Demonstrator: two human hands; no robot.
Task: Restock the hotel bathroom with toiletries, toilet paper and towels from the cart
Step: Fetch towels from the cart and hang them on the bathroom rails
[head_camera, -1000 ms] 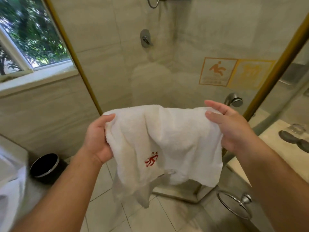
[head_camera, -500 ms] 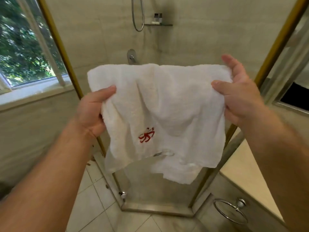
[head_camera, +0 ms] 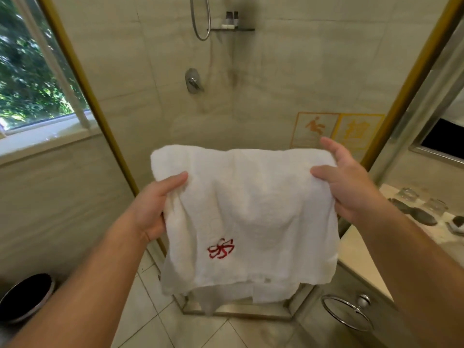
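Left hand is pinching the white towel at its left edge; right hand is pinching the upper right corner. Towel is hanging spread between them, red emblem facing the person. Black bin is sitting low left on the tiled floor, towel ring low right. Behind the shower glass, valve and bottle shelf are showing.

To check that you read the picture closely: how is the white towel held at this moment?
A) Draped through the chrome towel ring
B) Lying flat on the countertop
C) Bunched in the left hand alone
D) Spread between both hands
D: the left hand and the right hand each grip a side of the white towel near its top edge, and it hangs spread between them; the chrome towel ring holds nothing.
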